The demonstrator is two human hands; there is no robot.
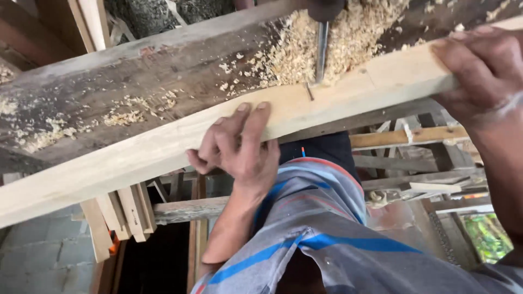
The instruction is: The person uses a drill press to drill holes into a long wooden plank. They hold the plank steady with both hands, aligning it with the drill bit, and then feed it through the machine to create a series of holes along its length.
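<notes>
A long pale wooden plank point(136, 158) lies slanted along the near edge of a dark, worn workbench point(163, 71). My left hand point(239, 149) presses against the plank's near side, fingers curled over its top edge. My right hand point(479, 68) grips the plank's upper right end from above. A metal rod or tool shaft point(321, 51) stands on the bench just beyond the plank, amid a heap of wood shavings point(327, 38). A small bent nail or pin point(309, 91) sits at the plank's top edge.
Shavings are scattered across the bench top point(71, 128). Several short wood offcuts point(122, 215) lean under the bench. More timber pieces and frames point(414, 158) are stacked below right. My striped shirt point(321, 228) fills the lower middle.
</notes>
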